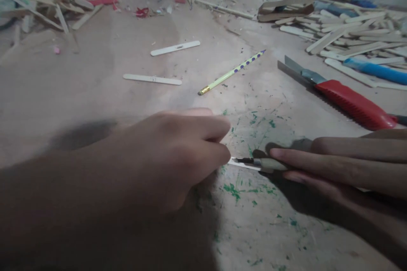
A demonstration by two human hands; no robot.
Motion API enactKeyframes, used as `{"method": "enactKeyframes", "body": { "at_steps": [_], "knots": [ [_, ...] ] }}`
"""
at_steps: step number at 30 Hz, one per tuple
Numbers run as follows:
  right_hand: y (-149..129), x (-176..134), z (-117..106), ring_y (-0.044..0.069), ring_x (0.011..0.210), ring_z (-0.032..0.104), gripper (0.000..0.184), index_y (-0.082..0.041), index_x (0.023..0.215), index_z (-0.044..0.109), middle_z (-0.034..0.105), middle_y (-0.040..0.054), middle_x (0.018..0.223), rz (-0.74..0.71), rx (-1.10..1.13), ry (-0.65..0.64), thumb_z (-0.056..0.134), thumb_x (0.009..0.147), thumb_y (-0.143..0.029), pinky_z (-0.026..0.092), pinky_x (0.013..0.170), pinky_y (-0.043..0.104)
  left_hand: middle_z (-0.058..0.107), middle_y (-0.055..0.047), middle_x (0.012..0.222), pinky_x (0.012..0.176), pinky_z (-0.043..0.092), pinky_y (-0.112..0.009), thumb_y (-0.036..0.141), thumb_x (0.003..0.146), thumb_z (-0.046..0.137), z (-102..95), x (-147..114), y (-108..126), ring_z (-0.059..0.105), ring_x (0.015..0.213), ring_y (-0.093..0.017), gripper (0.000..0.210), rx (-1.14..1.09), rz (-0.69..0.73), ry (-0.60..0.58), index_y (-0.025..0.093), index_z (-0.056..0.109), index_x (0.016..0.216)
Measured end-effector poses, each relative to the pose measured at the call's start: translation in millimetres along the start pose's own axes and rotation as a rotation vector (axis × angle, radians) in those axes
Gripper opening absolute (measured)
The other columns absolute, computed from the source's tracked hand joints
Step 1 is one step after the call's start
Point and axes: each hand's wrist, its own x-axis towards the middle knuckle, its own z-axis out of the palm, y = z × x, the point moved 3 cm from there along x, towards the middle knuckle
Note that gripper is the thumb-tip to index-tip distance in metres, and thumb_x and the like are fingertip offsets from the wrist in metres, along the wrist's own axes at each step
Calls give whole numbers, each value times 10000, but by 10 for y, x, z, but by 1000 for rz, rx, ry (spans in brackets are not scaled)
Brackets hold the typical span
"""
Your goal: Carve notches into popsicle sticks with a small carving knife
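Desk [95,97] dim and littered in the head view. My left hand [181,156] pinches a pale stick [249,166] down, fingers bunched; my right hand [330,167] grips a craft knife [275,164], blade at the stick, cut depth can't tell. Slotted stick [170,49] looks cut; marked stick [140,78] looks uncut. Pencil [225,76] and red-handled tool [352,103] lie beyond, stick pile [356,36] far right, green flecks [233,191] close. Left hand sits nearest the blade's path.

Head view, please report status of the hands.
Left hand holding pale craft stick. Right hand holding carving tool, tip at stick. Green flecks around; polka-dot pencil beyond, clear.
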Motion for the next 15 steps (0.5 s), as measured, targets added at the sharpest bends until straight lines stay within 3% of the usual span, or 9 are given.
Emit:
{"method": "enactKeyframes", "body": {
  "at_steps": [4,8,11,15],
  "knots": [
    [-60,60,4,194,730,902,352,-440,1600,815,981,-42,1106,-6,63,-21,601,1353,-310,544,478,399,725,-7,954,670,472,-405,-46,1079,606,-34,-91,64,659,769,-193,364,97,24,-35,225,831,987],
    [-98,33,131,192,665,853,360,-438,1561,842,941,-47,1027,85,144,54,611,1327,-289,560,485,412,837,-31,1128,879,604,-441,108,1302,511,-19,-217,130,764,996,-238,407,169,85,-29,201,865,1126],
    [-123,-5,237,158,599,777,339,-377,1541,821,835,-59,899,92,146,94,539,1371,-297,587,514,351,866,-31,1242,984,623,-461,162,1358,548,33,-268,118,779,1105,-241,348,200,94,26,175,872,1231],
    [-163,-100,284,183,653,830,382,-327,1605,799,874,-30,948,14,29,102,489,1386,-285,593,522,377,850,-23,1188,957,615,-486,146,1353,519,104,-262,101,757,1080,-241,416,127,79,65,214,846,1104]
  ]
}}
